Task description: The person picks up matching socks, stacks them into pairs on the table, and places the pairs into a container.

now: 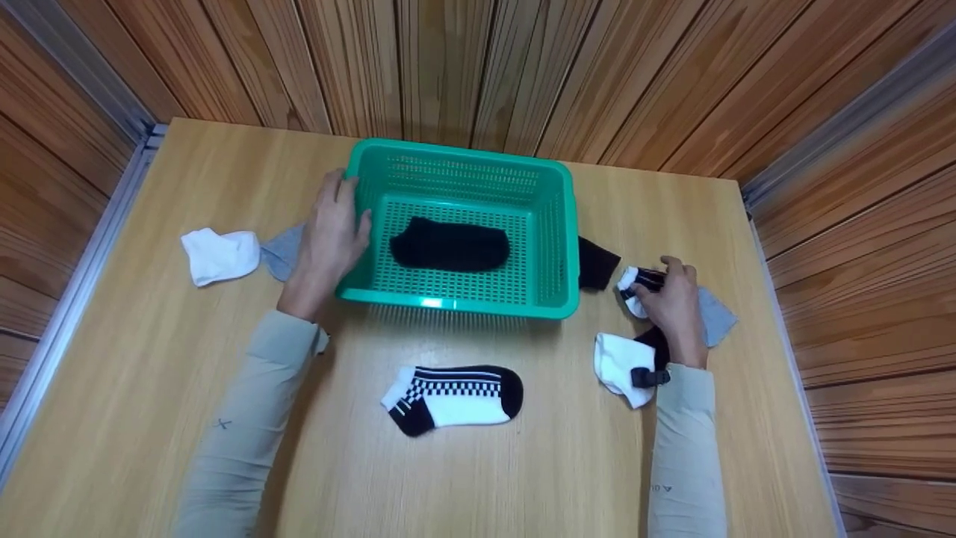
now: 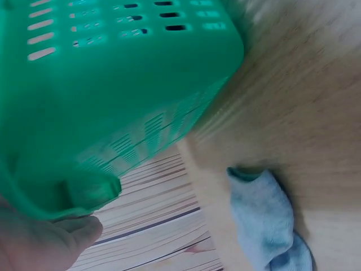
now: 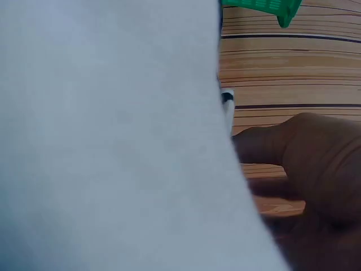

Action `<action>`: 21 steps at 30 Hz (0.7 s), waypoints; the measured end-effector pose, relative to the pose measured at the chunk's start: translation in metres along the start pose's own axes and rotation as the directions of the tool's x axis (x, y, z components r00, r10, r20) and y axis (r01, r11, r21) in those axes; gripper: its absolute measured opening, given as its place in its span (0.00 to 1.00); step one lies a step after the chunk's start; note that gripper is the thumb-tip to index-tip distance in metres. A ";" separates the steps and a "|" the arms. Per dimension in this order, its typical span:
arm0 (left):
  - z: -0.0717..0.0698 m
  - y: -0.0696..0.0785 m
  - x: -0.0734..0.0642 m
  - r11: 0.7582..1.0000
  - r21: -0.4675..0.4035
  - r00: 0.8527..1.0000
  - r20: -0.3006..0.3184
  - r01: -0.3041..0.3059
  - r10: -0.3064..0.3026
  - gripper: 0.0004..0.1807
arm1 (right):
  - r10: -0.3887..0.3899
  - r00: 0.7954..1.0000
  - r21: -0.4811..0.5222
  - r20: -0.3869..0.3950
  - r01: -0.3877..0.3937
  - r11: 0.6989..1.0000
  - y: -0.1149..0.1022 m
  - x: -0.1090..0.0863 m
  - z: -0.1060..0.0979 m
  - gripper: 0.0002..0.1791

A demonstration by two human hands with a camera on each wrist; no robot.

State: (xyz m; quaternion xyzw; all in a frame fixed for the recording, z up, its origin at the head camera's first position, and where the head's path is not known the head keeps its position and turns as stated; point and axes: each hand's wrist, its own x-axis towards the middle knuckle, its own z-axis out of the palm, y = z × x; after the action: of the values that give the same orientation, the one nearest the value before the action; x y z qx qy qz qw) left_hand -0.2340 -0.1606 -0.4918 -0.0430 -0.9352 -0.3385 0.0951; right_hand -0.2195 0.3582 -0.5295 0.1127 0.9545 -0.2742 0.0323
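A green plastic basket (image 1: 454, 306) with a black sock (image 1: 449, 245) lying in it stands toward the back of the table. My left hand (image 1: 334, 232) grips the basket's left rim, its fingers over the edge. At the right, my right hand (image 1: 676, 302) pinches a black-and-white patterned sock (image 1: 635, 301) between thumb and fingers. The right wrist view shows only a sliver of this sock (image 3: 228, 107) beside the thumb. Another patterned sock (image 1: 459, 400) lies flat in front of the basket.
A white sock (image 1: 220, 255) and a grey sock (image 1: 282, 250) lie left of the basket. Right of it are a black sock (image 1: 597, 263), a grey sock (image 1: 715, 317) and a white sock (image 1: 621, 366). White fabric (image 3: 113, 135) blocks much of the right wrist view. Wood-panelled walls (image 1: 448, 67) surround the table.
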 end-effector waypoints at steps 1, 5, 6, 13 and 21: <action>0.001 -0.001 0.002 1.000 -0.002 1.000 0.000 0.001 -0.001 0.31 | 0.014 1.000 0.011 -0.008 -0.014 1.000 0.001 0.000 0.000 0.39; 0.006 -0.005 0.005 0.999 -0.012 0.999 0.023 0.037 -0.037 0.31 | 0.032 0.999 0.028 -0.036 -0.031 0.999 0.004 0.000 0.003 0.37; 0.007 -0.006 0.005 0.999 -0.010 0.998 0.029 0.050 -0.050 0.32 | 0.029 0.999 0.027 -0.043 -0.028 0.999 0.006 0.000 0.004 0.36; 0.012 -0.009 0.002 0.996 -0.008 0.995 0.044 0.085 -0.085 0.31 | 0.128 0.992 0.038 -0.019 -0.127 0.991 0.007 0.000 0.007 0.43; 0.014 -0.008 0.000 0.996 -0.036 0.996 0.044 0.082 -0.080 0.29 | 0.299 0.949 0.023 0.101 -0.303 0.953 0.006 0.002 -0.001 0.50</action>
State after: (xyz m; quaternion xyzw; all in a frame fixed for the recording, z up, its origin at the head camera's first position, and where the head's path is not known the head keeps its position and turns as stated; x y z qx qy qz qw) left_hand -0.2376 -0.1582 -0.5071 -0.0139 -0.9314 -0.3587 0.0607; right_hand -0.2203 0.3637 -0.5322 0.2441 0.9181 -0.2894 0.1174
